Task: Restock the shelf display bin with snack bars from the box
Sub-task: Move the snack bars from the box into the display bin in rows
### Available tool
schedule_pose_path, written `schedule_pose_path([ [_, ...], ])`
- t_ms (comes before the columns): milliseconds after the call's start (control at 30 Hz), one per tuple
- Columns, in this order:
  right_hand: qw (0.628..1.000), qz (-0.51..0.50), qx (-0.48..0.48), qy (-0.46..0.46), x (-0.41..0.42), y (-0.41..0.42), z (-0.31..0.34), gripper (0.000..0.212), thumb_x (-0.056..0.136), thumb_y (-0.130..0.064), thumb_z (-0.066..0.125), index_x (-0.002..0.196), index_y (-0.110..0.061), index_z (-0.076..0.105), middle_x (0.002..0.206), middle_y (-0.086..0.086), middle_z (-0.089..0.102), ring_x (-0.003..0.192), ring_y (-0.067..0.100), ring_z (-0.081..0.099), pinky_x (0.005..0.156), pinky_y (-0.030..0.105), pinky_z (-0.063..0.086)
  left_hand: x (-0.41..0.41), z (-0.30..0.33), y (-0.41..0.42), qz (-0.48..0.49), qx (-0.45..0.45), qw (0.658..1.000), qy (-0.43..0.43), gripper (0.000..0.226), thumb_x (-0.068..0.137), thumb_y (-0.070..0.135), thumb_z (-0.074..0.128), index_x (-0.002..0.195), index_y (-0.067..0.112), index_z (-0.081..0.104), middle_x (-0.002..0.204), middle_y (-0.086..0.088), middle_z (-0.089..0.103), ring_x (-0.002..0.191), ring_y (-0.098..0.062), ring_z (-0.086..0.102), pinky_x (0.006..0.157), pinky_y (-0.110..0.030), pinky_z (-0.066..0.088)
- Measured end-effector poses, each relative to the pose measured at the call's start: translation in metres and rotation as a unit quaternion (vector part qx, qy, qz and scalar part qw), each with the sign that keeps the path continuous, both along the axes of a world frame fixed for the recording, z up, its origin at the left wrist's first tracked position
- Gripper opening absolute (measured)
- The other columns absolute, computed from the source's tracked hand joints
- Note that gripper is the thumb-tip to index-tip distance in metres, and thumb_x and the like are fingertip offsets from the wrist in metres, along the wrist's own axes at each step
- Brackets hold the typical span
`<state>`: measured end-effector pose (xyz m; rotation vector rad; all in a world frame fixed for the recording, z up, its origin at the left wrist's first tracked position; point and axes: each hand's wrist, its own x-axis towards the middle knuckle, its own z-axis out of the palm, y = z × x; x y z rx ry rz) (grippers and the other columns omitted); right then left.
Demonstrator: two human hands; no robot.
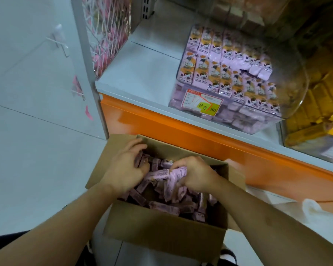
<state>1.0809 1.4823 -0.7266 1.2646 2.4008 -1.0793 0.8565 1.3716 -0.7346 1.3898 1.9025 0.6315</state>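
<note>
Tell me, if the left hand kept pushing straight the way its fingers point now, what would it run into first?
The left hand points forward and down into the cardboard box, its fingers curled on purple snack bars. Going on, it would probably meet more bars, then the box's far wall; depth is unclear.

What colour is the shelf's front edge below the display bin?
Bright orange shelf front edge, clearest in the head view.

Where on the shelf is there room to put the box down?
The bare white shelf left of the clear bin, between it and the wire rack, is free. Right of the bin it is crowded with yellow packs. Both hands are in the box of bars.
</note>
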Motion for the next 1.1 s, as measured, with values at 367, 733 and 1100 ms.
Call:
schedule_pose_path([
  [367, 0.969, -0.107, -0.016, 0.220, 0.020, -0.023, 0.228, 0.046, 0.070, 0.002, 0.093, 0.106, -0.024, 0.079, 0.097, -0.008, 0.079, 0.089, 0.018, 0.077, 0.078, 0.042, 0.063, 0.039, 0.192, 0.024, -0.178, -0.051, 0.975, -0.120, 0.063, 0.063, 0.064, 0.089, 0.115, 0.032, 0.072, 0.111, 0.014, 0.077, 0.106, -0.012, 0.071, 0.097, -0.034, 0.055],
  [733, 0.857, -0.197, -0.013, 0.475, 0.044, -0.073, 0.301, 0.059, 0.083, 0.016, 0.076, 0.117, -0.031, 0.071, 0.124, 0.000, 0.074, 0.113, 0.026, 0.072, 0.088, 0.035, 0.060, 0.044, 0.307, -0.031, -0.115, 0.013, 0.905, -0.410, 0.057, 0.063, 0.010, 0.075, 0.120, 0.012, 0.076, 0.119, -0.021, 0.075, 0.112, -0.036, 0.072, 0.105, -0.050, 0.051],
  [1100, 0.899, -0.208, 0.122, 0.365, 0.038, -0.065, 0.291, 0.064, 0.083, -0.008, 0.087, 0.126, -0.050, 0.063, 0.125, -0.014, 0.067, 0.108, 0.010, 0.071, 0.095, 0.034, 0.060, 0.039, 0.293, -0.019, -0.006, 0.030, 0.882, -0.471, 0.052, 0.054, 0.018, 0.079, 0.106, 0.010, 0.079, 0.104, -0.022, 0.077, 0.077, -0.025, 0.071, 0.072, -0.033, 0.056],
])
